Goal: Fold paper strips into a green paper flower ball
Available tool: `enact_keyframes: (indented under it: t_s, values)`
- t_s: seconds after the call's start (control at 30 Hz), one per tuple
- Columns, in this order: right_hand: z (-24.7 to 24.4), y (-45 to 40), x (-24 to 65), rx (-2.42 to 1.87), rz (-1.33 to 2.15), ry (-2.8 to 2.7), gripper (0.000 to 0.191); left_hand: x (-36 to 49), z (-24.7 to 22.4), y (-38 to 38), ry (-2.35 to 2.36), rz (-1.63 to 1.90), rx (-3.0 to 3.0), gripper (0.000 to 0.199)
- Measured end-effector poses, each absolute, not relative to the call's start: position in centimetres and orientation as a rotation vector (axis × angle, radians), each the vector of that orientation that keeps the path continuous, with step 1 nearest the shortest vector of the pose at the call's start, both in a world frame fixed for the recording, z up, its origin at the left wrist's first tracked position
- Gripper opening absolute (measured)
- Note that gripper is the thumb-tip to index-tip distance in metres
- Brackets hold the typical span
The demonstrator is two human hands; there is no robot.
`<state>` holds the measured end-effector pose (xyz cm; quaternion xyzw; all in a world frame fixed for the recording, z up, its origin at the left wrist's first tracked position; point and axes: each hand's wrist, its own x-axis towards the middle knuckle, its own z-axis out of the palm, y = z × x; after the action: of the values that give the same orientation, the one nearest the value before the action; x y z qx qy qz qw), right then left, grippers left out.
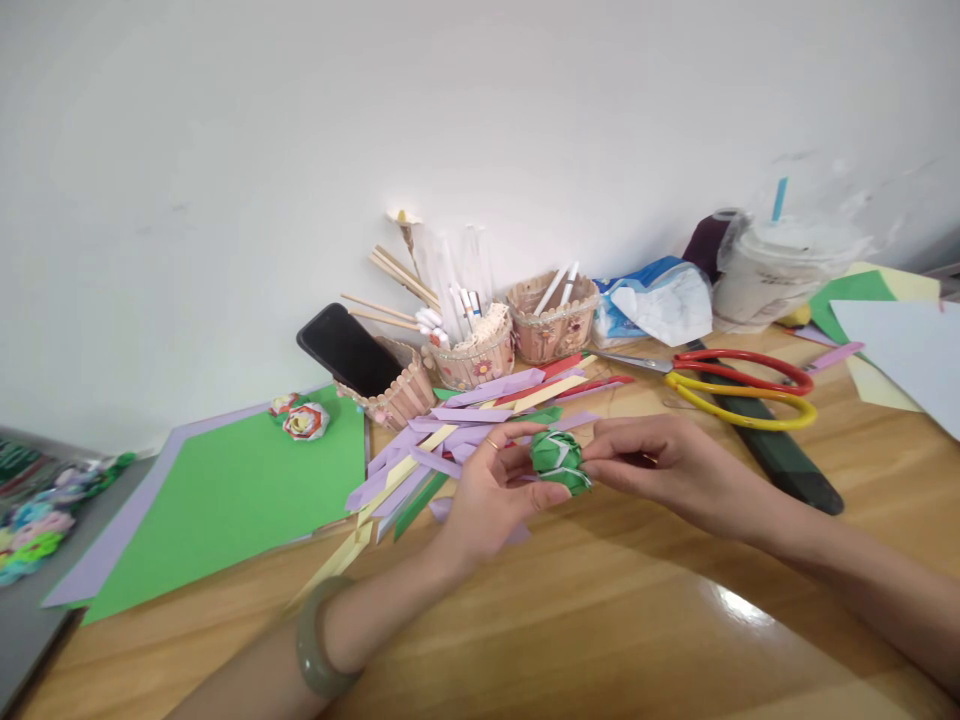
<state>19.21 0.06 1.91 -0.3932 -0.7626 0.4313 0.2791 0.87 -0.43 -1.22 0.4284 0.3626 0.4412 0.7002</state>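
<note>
Between my two hands is a small green paper ball point(556, 453) with white zigzag bands, made of folded strips. My left hand point(499, 490) grips it from the left, fingers behind and thumb at its lower front. From the right, the fingertips of my right hand point(660, 462) pinch its edge. Just behind my left hand lies a loose pile of paper strips point(450, 435) in purple, yellow, green and red. Scissors point(742, 385) with one red and one yellow handle rest beyond my right hand, across a dark green flat bar point(787, 465).
Green and purple paper sheets point(247, 490) lie left, carrying two small paper balls point(306, 418). Along the wall stand a basket with a phone point(349, 350), a pen basket point(472, 360), another basket point(551, 325), a tissue pack point(656, 300) and a plastic cup point(772, 275).
</note>
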Motion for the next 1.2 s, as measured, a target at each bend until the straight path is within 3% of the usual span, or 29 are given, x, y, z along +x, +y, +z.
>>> enact_keyframes:
  t_s: [0.27, 0.37, 0.6, 0.67, 1.2]
  values:
    - [2.0, 0.0, 19.0, -1.101, 1.172, -1.986, 0.028, 0.9, -0.9, -0.6, 0.816, 0.934, 0.970, 0.049]
    - [2.0, -0.1, 18.8, -1.101, 1.030, -2.035, 0.024, 0.9, -1.0, -0.5, 0.816, 0.956, 0.963, 0.049]
    - [0.6, -0.9, 19.0, -0.920, -0.195, -2.183, 0.011, 0.9, -1.5, -0.2, 0.801, 1.040, 0.926, 0.049]
    - [0.3, -1.1, 19.2, -0.919, -0.405, -2.176, 0.010, 0.9, -1.6, -0.2, 0.800, 1.056, 0.920, 0.048]
    - [1.0, -1.9, 18.6, -0.870, -0.545, -2.203, 0.007, 1.0, -1.4, -0.4, 0.788, 1.043, 0.884, 0.047]
